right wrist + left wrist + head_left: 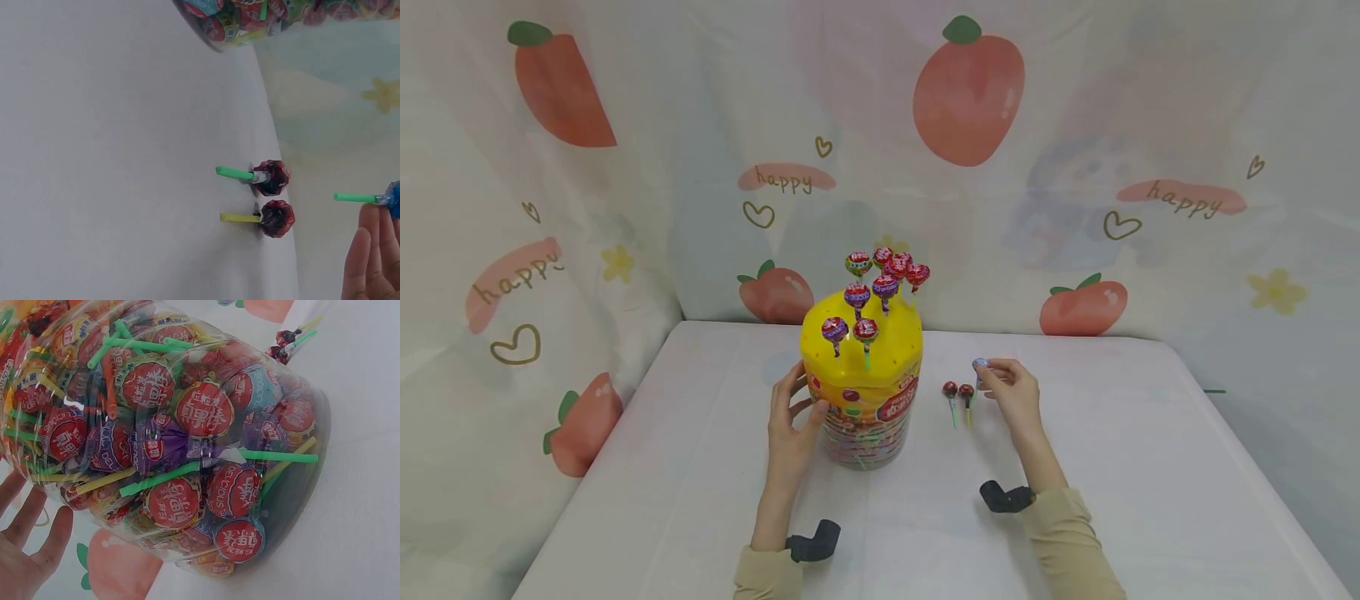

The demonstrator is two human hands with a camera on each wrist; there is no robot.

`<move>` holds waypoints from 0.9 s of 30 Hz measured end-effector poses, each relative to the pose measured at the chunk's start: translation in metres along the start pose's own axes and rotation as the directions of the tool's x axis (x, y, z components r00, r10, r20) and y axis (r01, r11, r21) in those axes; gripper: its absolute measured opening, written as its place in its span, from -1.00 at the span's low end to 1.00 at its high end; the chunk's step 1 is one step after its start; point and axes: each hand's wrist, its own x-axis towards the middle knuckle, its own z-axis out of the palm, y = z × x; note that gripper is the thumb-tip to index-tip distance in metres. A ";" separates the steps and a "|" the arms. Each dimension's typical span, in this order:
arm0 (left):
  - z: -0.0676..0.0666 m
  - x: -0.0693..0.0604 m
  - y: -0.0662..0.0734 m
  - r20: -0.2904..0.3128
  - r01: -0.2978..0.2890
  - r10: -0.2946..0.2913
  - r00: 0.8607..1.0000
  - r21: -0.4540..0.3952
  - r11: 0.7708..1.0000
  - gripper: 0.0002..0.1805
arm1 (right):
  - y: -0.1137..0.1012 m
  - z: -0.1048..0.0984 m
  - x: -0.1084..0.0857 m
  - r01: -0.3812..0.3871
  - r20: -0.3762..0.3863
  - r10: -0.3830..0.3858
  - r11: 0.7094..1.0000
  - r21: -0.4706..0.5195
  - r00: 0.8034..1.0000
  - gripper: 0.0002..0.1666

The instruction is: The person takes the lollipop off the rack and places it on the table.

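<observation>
A clear jar (169,437) packed with wrapped lollipops stands upright under a yellow lid (827,350). Several lollipops (865,331) stick up from that lid. My left hand (792,425) rests against the jar's left side near the lid; its fingers look fairly straight in the left wrist view. To the right of the jar, my right hand (1017,398) pinches a blue-wrapped lollipop (394,199) with a green stick, raised off the table. Beside that hand lie two dark red lollipops (274,178), one on a green stick and one on a yellow stick.
The white-covered table (700,483) ends at a fabric backdrop (865,83) printed with fruit and hearts. A black wrist mount (816,542) is strapped to the left wrist, another black mount (1006,497) to the right one.
</observation>
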 end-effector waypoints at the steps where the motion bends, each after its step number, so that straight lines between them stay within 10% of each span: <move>1: 0.000 0.000 0.000 0.000 0.000 0.000 1.000 0.001 1.000 -0.34 | 0.001 0.000 0.001 -0.005 -0.001 0.005 1.000 -0.008 1.000 -0.54; 27: 0.000 0.000 0.000 -0.007 -0.029 0.029 1.000 0.006 1.000 -0.34 | 0.023 -0.005 0.016 -0.198 0.065 0.218 0.955 -0.222 0.974 -0.50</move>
